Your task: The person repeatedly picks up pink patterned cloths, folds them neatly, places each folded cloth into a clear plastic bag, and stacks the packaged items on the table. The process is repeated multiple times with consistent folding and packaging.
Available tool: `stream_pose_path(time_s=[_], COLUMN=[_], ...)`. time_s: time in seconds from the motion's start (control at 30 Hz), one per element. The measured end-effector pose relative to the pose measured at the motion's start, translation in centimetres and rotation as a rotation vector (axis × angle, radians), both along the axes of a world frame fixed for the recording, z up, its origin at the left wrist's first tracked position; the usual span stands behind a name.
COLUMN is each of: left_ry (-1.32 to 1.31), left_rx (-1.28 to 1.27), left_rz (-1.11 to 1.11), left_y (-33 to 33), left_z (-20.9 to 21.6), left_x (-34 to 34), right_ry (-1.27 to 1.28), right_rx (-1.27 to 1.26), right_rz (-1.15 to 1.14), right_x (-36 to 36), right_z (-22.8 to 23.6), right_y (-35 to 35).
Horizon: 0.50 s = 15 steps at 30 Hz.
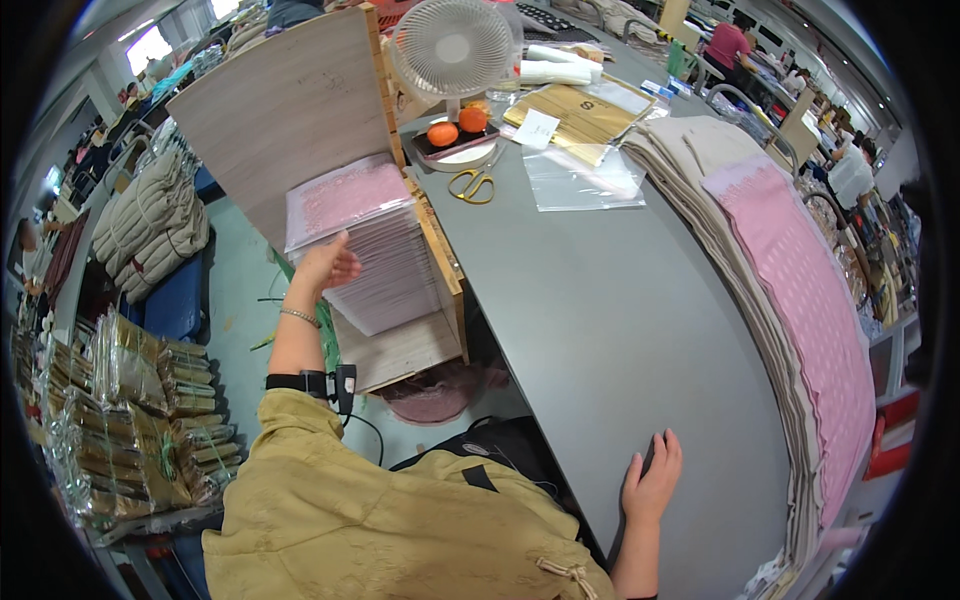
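A tall stack of flat clear-plastic packages (385,280) stands in a wooden stand on the left; the top package (350,200) holds pink fabric with a lacy pattern. My left hand (328,262) is at the near-left edge of that stack, fingers loosely apart, with nothing seen in it. Whether its fingertips touch the packages, I cannot tell. On the grey table (600,320), my right hand (652,480) rests near the front edge, its fingers stretched out and nothing in it. Along the table's right side lies a long pile of beige and pink fabric (790,300).
Yellow-handled scissors (472,186), a clear plastic bag (580,180) and a gold package (575,112) lie on the table's far part. A white fan (452,48) stands behind two orange fruits (458,127). Bundled packages (140,420) and folded fabric (152,225) are at left.
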State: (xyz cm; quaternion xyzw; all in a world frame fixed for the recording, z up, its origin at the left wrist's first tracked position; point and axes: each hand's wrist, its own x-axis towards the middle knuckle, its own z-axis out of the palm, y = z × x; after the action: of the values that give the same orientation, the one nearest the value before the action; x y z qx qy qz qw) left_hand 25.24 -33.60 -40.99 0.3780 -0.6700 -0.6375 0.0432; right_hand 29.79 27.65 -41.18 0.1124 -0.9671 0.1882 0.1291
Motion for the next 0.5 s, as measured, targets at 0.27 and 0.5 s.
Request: stream_pose_path(time_s=[0.27,0.5], left_ry=[-0.275,0.369], left_rx=[-0.453,0.062], left_rz=[-0.582,-1.113], left_y=[0.5,17.2], left_z=[1.0,10.1], left_x=[-1.8,-7.7], right_ry=[-0.181,-0.088], right_rx=[-0.11,0.007], right_rz=[0.118,-0.393], right_x=[-0.5,-5.7], right_z=[2.9,5.1], right_y=[4.1,20.7])
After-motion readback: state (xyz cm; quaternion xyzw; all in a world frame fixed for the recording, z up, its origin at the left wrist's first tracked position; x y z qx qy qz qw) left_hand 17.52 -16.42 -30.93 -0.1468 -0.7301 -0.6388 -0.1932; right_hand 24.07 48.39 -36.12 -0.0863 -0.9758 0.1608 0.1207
